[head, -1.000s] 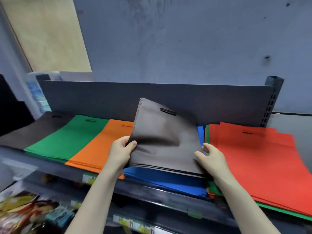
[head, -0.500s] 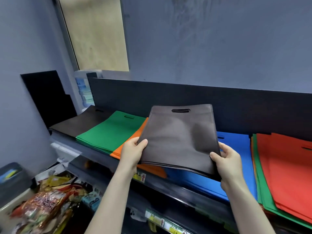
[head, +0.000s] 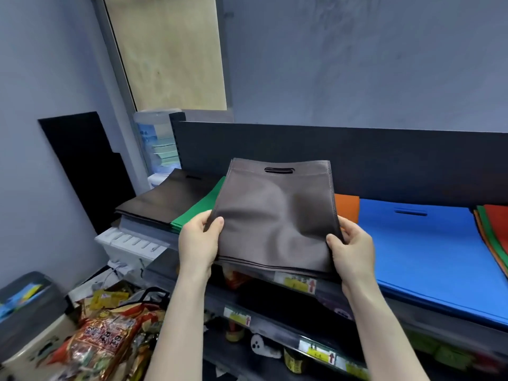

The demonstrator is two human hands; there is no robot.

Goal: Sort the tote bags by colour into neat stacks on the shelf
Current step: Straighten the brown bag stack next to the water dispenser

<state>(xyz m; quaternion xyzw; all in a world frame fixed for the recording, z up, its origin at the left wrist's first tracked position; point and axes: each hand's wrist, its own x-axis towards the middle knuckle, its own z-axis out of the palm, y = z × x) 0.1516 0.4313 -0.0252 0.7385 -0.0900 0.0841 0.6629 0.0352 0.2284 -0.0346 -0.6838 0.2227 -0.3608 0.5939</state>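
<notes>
Shifted leftward since the earlier frames: thin bundle of grey-brown non-woven tote bags [head: 275, 215], formerly above the blue stack, now held over the green and orange stacks.

Far left, leaning on the wall: flat black board [head: 82, 166]. Below it, off the left end of the shelf: white plastic tray [head: 132, 243]. Lower still: heap of red and yellow snack packets [head: 104, 339].

Left end of the dark grey metal shelf [head: 145, 226]: flat stack of dark brown tote bags [head: 167, 199], handle slot toward the back panel [head: 357, 155]. Just beside it: stack of green tote bags [head: 200, 210], largely hidden under the held bundle.

Left hand [head: 196, 243]: clamped on the bundle's near left corner, thumb on top, fingers curled beneath. Bundle tilted, near edge past the shelf's front edge, handle slot at the far end, cloth sagging slightly in the middle. Right hand [head: 353, 253]: clamped likewise on the near right corner, thumb on top.

Right of the bundle, at the back of the shelf: visible corner of the orange tote bag stack [head: 347, 206]. Next: broad stack of blue tote bags [head: 428, 257], flat, reaching the front edge. At the frame's right edge: mixed pile of red, green and orange bags [head: 494, 224], edges fanned out.

On the front edges of the lower shelves: yellow price labels [head: 295, 281].
</notes>
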